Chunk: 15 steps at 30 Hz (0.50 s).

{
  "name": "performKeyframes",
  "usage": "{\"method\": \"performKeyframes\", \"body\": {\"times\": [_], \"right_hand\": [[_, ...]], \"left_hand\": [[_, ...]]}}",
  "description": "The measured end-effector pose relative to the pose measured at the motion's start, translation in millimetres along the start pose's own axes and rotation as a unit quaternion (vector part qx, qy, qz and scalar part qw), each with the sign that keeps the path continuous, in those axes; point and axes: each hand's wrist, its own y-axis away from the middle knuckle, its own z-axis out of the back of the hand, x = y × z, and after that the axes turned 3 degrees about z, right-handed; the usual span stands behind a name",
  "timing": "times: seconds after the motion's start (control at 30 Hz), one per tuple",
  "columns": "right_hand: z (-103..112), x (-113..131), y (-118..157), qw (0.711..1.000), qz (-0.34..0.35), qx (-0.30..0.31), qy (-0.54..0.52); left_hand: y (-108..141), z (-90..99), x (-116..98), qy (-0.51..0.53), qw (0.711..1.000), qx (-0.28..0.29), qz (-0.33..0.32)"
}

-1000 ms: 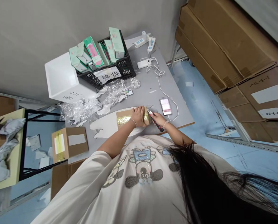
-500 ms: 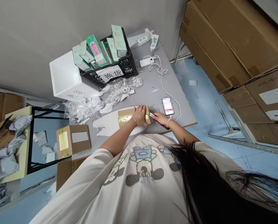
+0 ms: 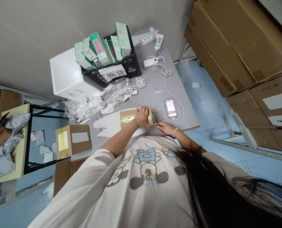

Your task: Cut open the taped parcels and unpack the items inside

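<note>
Fingers of the right hand grip a cutter beside the taped carton on the table, left hand flat on top; shallow strokes clear of that hand appear advisable.

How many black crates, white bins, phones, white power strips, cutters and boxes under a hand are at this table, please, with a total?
Black crate: 1
White bin: 1
Phone: 1
White power strips: 2
Cutter in right hand: 1
Cardboard box under left hand: 1
Total: 7
</note>
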Motion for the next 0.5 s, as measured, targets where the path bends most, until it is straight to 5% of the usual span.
{"method": "performKeyframes", "body": {"times": [0.2, 0.33, 0.5], "right_hand": [[14, -31, -8, 0.962, -0.011, -0.268, 0.039], [8, -31, -42, 0.956, 0.004, -0.285, 0.076], [-10, -25, -70, 0.936, -0.083, -0.28, 0.194]], "left_hand": [[12, -3.4, 22, 0.049, 0.998, -0.006, -0.034], [35, -4.9, 62, 0.092, 0.993, -0.059, 0.041], [66, -20.6, 109, 0.188, 0.954, -0.135, 0.192]]}}
